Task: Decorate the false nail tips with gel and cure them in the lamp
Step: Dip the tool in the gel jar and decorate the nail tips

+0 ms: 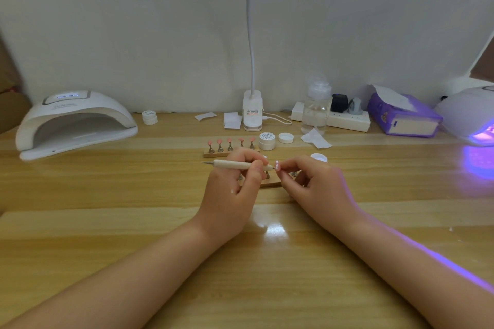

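Note:
My left hand point(235, 181) grips a cream dotting pen point(235, 164) held level, its tip pointing right. My right hand point(312, 181) pinches a small pink nail tip point(277, 165) with white dots, right at the pen's tip. Under both hands lies a wooden holder point(271, 183), mostly hidden. A second wooden holder point(213, 153) behind carries several pink nail tips point(230, 140) on metal stands. An open gel pot point(318, 157) sits beside my right hand. A white curing lamp point(74, 121) stands at the far left, unlit inside.
Another curing lamp point(470, 117) glows purple at the far right edge. Behind stand a closed gel jar point(266, 140), a loose lid point(286, 138), a desk lamp base point(252, 113), a clear pump bottle point(316, 107), a power strip point(344, 117), a purple tissue box point(403, 115) and another small jar point(149, 117).

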`<action>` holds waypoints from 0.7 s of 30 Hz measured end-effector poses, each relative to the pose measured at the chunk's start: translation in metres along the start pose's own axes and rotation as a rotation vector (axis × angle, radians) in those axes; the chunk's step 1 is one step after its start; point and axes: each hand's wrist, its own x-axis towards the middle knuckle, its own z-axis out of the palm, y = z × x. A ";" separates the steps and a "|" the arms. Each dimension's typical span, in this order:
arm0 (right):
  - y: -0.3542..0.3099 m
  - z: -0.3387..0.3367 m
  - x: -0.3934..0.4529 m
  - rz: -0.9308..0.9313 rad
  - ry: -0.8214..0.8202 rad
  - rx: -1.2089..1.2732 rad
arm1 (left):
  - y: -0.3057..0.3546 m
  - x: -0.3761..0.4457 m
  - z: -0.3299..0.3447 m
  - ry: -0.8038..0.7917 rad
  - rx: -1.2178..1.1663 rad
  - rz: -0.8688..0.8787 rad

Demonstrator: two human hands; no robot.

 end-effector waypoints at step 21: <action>0.000 -0.001 0.000 -0.002 -0.013 -0.013 | 0.000 0.001 0.000 -0.007 0.040 0.012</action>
